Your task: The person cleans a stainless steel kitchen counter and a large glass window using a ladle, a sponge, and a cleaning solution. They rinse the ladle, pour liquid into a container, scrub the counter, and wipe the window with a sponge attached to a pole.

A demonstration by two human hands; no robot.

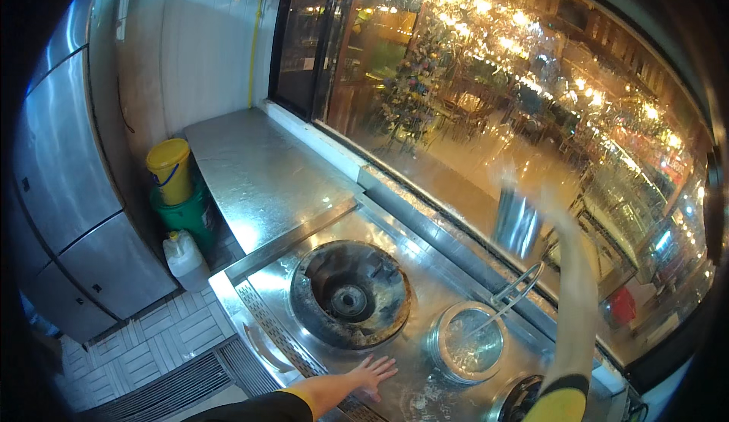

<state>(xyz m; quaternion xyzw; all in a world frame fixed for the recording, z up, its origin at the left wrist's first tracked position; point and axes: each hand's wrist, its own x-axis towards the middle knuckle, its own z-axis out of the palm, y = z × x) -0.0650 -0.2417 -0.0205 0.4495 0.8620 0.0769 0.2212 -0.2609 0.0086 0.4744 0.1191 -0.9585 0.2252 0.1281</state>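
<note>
My left hand [374, 375] rests palm down on the stainless steel wok range [398, 385], fingers spread, just in front of a large blackened burner [348, 302]. My right arm reaches forward towards the window. The right hand [538, 197] is blurred by movement, so its grip is unclear. Beside it in the picture shows a shiny metal piece [515, 223]; I cannot tell whether the hand holds it or it lies beyond the glass. Below that arm sits a round steel pot [435, 349] with clear liquid inside. A bent metal rod [521, 285] extends over the pot.
A second burner [518, 402] is partly hidden by my right arm. A steel counter [267, 160] adjoins the range. On the floor stand a yellow bucket [171, 166] on a green bin [185, 220], and a plastic jerrycan [185, 257]. Steel cabinets [68, 160] line the left; a floor grate [165, 388] lies below.
</note>
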